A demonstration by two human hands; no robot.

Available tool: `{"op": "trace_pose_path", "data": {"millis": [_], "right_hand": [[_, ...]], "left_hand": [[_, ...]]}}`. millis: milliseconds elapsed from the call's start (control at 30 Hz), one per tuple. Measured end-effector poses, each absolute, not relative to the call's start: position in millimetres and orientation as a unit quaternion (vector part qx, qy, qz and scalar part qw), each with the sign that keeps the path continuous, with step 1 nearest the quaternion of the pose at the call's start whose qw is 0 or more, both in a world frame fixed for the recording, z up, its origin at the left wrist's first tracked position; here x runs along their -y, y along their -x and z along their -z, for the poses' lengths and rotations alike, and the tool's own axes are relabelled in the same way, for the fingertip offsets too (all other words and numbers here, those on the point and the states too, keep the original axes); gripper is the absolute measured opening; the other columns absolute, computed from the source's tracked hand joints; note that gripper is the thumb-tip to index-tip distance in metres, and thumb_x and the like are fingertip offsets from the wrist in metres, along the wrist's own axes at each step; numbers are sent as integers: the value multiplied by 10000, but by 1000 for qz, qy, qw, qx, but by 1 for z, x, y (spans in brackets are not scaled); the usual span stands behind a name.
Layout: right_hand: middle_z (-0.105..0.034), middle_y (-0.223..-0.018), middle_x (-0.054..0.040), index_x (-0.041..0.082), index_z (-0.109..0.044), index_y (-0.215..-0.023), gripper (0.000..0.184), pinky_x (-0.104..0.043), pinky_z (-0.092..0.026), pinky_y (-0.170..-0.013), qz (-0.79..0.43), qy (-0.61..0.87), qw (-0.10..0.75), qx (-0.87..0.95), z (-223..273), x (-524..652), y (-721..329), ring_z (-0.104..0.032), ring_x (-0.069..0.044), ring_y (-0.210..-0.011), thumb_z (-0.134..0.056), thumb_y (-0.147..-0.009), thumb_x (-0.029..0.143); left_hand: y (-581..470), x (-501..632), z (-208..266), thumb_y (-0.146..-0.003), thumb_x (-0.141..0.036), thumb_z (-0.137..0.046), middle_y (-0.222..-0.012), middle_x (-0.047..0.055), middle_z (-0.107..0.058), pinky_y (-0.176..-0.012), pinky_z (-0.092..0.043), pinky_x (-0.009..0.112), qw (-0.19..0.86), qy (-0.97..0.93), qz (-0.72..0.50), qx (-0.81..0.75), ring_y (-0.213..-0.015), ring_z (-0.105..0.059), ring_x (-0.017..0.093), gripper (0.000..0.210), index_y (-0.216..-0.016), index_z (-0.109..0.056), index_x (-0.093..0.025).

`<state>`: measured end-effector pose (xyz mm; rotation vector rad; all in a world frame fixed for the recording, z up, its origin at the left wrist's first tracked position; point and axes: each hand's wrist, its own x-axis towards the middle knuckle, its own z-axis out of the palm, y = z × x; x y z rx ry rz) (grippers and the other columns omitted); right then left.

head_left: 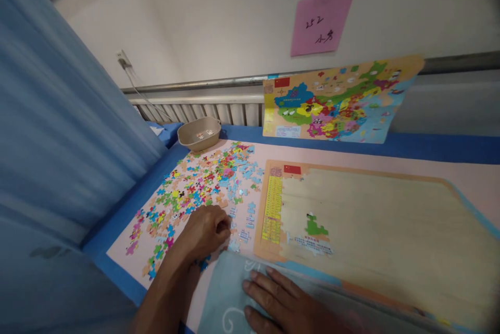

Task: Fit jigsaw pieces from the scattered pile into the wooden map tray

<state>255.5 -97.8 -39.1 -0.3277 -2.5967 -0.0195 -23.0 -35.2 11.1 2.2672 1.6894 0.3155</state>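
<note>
My left hand is curled closed low over the table, at the near right edge of a spread of loose jigsaw pieces. Whatever its fingers may hold is hidden. Pale blue pieces with printed text lie just right of it. Flat on a teal cloth with white swirls rests my right hand, fingers apart and nothing in them. Beyond the cloth is a wooden puzzle board, partly bordered by joined pieces. A joined green cluster sits on the board's left part, above a strip of text pieces.
A beige basin with a few pieces stands at the back left. A printed map sheet leans against the rail. Blue curtains hang at the left. A pink paper is on the wall.
</note>
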Motion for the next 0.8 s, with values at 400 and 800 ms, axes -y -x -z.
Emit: {"op": "trace_pose_path", "data": {"millis": [400, 800], "right_hand": [[-674, -1470, -91, 207, -663, -1307, 237, -470, -444, -1230, -1, 117, 256, 960, 43, 101, -254, -565, -238, -1427, -614, -1078, 246], [-685, -1456, -62, 220, -670, -1296, 224, -455, -467, -1207, 8, 118, 261, 958, 42, 103, -254, -562, -222, -1425, -555, -1109, 262]], "left_hand": [[27, 33, -9, -820, -132, -644, -837, 23, -742, -771, -438, 318, 162, -794, -108, -576, -831, -651, 193, 134, -846, -737, -224], [33, 38, -19, -935, -175, -602, -826, 17, -723, -738, -454, 308, 142, -779, -166, -588, -803, -657, 174, 160, -846, -727, -223]]}}
